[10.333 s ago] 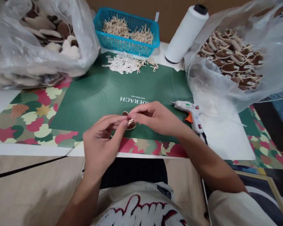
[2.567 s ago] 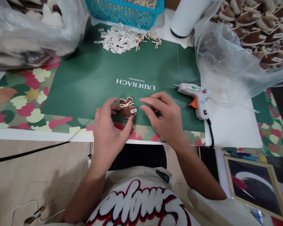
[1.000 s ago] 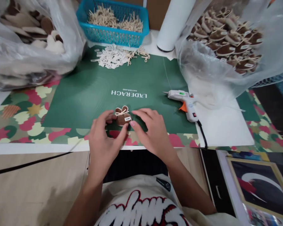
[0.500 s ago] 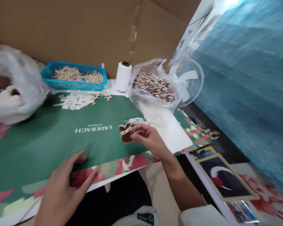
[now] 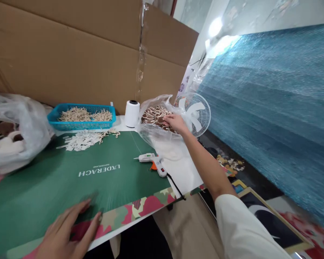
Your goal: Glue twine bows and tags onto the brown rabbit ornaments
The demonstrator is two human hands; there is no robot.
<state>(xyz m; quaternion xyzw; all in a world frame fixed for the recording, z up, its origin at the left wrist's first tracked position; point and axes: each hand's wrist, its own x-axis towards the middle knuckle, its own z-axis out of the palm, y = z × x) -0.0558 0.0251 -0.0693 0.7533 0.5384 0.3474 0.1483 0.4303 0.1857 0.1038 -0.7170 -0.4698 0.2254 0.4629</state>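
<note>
My right hand [image 5: 175, 122] reaches out to the back right and rests over the open clear plastic bag of small brown fabric pieces with bows and labels [image 5: 153, 116]. Its fingers dip into the bag, and I cannot make out whether they still hold a piece. My left hand [image 5: 67, 233] lies flat with fingers spread on the near edge of the green mat [image 5: 105, 183], holding nothing. It is slightly blurred.
A hot glue gun [image 5: 153, 162] lies on the mat's right side, cord trailing off the edge. A pile of white tags [image 5: 79, 140], a blue basket of bows [image 5: 78, 126], a white thread spool [image 5: 131, 113], a small fan [image 5: 196, 113] and another bag [image 5: 13, 136] surround it.
My right hand lifted the brown bowed piece off the mat and carried it to the bag at the back right. My left hand let go and dropped flat. The view swung up and right.
</note>
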